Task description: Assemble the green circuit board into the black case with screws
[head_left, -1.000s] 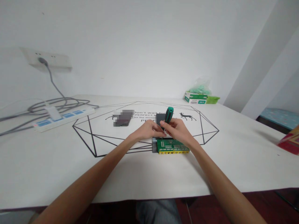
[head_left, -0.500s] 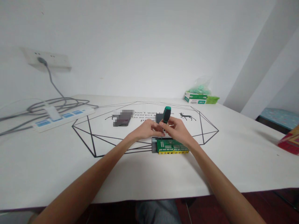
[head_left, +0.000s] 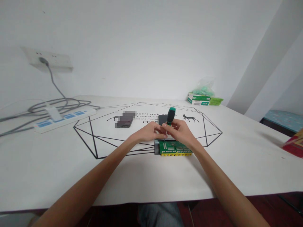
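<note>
A green circuit board (head_left: 176, 147) with a yellow strip along its near edge lies over a grey metal part on the table. My right hand (head_left: 180, 130) grips a screwdriver (head_left: 171, 116) with a black and green handle, its shaft pointing down at the board's upper left. Beside the shaft, my left hand (head_left: 151, 130) has its fingers bent and close together at the board's far left edge; whatever they hold is too small to make out. Behind the hands a dark flat object (head_left: 162, 119) is partly hidden.
A dark phone (head_left: 126, 121) lies left of the hands. On the far left are a white power strip (head_left: 68, 119) and coiled grey cables. Green and white boxes (head_left: 198, 98) with a plastic bag stand at the back right; a red box (head_left: 293, 145) is at the right edge.
The screwdriver's handle has tilted slightly to the right, and my right hand has shifted a little with it. My left hand stays nearly where it was.
</note>
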The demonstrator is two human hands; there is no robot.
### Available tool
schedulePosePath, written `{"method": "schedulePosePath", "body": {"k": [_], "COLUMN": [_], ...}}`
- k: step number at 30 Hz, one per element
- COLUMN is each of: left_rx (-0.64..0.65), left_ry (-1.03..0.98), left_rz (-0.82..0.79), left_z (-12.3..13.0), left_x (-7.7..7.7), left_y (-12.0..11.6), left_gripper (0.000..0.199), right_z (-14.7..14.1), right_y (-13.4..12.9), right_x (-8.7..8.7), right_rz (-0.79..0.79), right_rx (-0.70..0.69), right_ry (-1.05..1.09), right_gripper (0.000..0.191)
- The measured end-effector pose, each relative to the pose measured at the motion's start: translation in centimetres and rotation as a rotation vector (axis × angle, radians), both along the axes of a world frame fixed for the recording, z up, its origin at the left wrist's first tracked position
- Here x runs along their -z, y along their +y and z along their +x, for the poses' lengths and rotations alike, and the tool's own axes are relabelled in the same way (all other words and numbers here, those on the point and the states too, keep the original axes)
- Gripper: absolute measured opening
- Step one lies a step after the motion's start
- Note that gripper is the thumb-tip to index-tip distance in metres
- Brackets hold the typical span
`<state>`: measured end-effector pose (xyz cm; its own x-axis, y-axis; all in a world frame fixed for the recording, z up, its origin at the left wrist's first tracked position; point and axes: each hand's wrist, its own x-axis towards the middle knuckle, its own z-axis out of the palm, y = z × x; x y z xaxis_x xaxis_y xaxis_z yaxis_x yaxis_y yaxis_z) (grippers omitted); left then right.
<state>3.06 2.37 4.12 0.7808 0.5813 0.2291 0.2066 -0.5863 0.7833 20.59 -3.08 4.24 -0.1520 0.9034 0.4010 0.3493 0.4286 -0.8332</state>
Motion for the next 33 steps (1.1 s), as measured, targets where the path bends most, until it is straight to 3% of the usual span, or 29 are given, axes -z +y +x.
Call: {"method": "schedulePosePath", "body": {"k": [3, 8, 13, 18, 25, 33], "left_rx": [0.021, -0.066, -0.023, -0.141, -0.028, -0.117], "left_ry": [0.028, 0.012, 0.026, 0.018, 0.025, 0.029], "left_rz": [0.011, 0.051, 0.085, 0.122, 0.157, 0.149], "left_z": [0.0, 0.1, 0.3, 0.7, 0.6, 0.9], "left_x": [-0.2, -0.2, -0.1, 0.0, -0.7, 0.1], "left_y": [-0.2, -0.3, -0.6, -0.9, -1.3, -0.9], "left_gripper": [0.013, 0.015, 0.016, 0.018, 0.015, 0.019], "right_z": [0.0, 0.0, -0.1, -0.2, -0.1, -0.4], "right_y": [0.0, 0.0, 0.0, -0.1, -0.1, -0.5], "right_x": [0.1, -0.1, -0.2, -0.4, -0.4, -1.0], "right_rz": [-0.004, 0.01, 0.026, 0.041, 0.02, -0.013], "right_rx": [0.019, 0.023, -0.001, 0.005, 0.022, 0.049], "right_ry": [0.01, 0.019, 0.048, 0.039, 0.035, 0.02], "right_gripper": [0.037, 0.035, 0.032, 0.031, 0.029, 0.032]}}
